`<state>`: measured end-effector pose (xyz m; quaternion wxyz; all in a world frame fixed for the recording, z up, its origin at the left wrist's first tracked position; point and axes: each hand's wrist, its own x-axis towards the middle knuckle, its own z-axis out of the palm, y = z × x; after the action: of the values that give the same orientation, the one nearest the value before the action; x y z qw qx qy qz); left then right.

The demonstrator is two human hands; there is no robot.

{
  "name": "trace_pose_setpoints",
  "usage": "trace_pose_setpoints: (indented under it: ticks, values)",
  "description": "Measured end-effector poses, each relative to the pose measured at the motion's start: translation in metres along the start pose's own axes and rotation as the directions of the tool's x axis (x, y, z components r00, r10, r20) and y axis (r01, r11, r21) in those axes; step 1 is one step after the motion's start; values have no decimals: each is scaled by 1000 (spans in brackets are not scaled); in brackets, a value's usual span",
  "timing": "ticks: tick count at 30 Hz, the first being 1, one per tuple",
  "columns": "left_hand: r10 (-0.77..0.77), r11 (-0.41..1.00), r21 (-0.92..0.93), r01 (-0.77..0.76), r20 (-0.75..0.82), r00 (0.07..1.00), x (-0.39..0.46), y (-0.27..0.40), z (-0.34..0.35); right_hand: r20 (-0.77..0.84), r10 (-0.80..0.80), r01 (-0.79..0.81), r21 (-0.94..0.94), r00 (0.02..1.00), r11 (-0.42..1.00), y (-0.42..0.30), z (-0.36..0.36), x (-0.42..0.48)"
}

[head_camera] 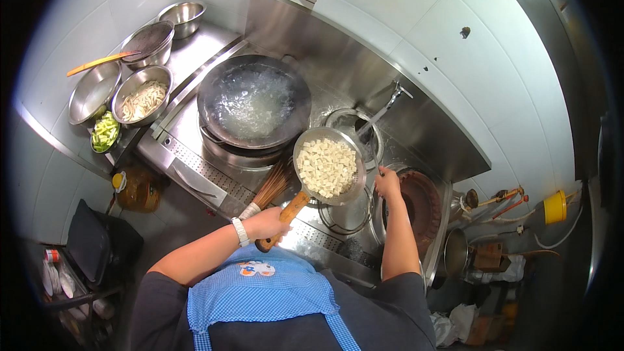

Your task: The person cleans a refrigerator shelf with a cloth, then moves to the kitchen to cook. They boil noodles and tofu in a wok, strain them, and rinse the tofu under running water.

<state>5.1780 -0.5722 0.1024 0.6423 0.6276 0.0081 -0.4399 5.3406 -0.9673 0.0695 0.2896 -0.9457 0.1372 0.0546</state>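
My left hand grips the wooden handle of a perforated metal strainer ladle. Small pale cubes that look like tofu fill its bowl, just right of a large wok. In that wok, cloudy water bubbles and steams. My right hand is closed around a thin metal handle near the strainer's right side; what it belongs to cannot be made out. A bamboo wok brush lies between my left hand and the wok.
On the left counter stand a metal bowl of pale strips, a bowl of chopped green vegetable and a mesh skimmer across a pot. A faucet is behind the round basins. At the right sits a reddish-brown round vessel.
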Motion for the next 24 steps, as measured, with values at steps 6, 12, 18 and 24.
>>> trace_pose_setpoints:
  ticks: [6, 12, 18, 24]
  values:
    - [-11, 999, -43, 11, -13, 1000, -6, 5, -1, 510, 199, -544, 818, 837, 188, 12, 10, 7]
    - [-9, 998, -61, 9, -5, 1000, -7, 9, -1, 632, -103, -598, 651, 768, -468, 22, -6, 9]
    - [3, 998, -55, -2, 10, 1000, 1, 9, -4, 567, -156, -581, 731, 809, -359, -6, -17, 3]
    - [37, 993, -111, -35, 19, 999, 34, 22, -6, 519, -213, -555, 812, 828, -182, -80, -27, -29]
